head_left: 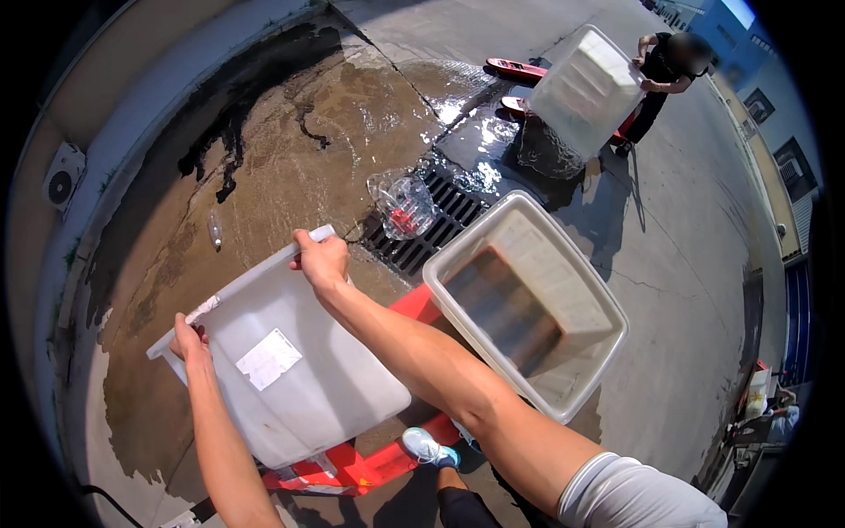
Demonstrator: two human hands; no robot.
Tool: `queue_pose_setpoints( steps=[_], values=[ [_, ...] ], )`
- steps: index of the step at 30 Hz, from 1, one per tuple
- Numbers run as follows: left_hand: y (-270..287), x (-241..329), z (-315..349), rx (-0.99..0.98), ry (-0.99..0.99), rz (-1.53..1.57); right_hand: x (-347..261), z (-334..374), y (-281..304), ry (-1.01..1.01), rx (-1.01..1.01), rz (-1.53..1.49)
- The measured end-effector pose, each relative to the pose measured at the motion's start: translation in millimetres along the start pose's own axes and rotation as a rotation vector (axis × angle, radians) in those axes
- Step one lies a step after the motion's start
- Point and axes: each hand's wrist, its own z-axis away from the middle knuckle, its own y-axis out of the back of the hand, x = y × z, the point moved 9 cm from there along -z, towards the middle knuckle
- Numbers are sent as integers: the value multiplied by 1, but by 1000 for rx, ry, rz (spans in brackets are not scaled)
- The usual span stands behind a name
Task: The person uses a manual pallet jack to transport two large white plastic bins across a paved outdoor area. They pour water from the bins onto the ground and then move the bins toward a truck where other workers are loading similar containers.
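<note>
A large white plastic tub (339, 374), tipped away from me, leans with its outer wall toward me; a white paper label (268, 359) is on that wall. My left hand (190, 341) is closed around the left end of its rim. Farther along the same rim, near the right corner, my right hand (320, 260) grips it. The tub's inside is hidden. Below it shows part of a red pallet jack (378, 466). On the right a second off-white tub (607, 330) stands upright, with a shallow layer of murky liquid (502, 308) at its bottom.
Ahead is a black drain grate (440, 207) with a crumpled clear plastic bag (403, 207) on it, something red inside. A co-worker (669, 66) tilts another tub (585, 92), water running out. Wet ground (264, 158) spreads ahead; a clear bottle (215, 231) lies there.
</note>
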Motion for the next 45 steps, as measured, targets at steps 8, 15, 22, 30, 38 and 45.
queue_pose_setpoints(
  steps=[8,15,22,30,38,45],
  values=[
    [-47,15,-63,31,-75,-95,-32,-28,-16,55,42,-4],
    [-75,24,-109,-47,-130,-79,-30,-34,-19,83,72,-59],
    [-103,7,-103,-88,-121,-128,-17,-44,-6,113,152,-74],
    [-128,18,-69,-133,-226,-214,-13,-60,0,149,162,-217],
    [-115,-2,-71,-419,-728,-226,-18,6,8,375,248,-301],
    [-115,-14,-47,-453,-697,-37,-14,3,69,345,265,-262]
  ],
)
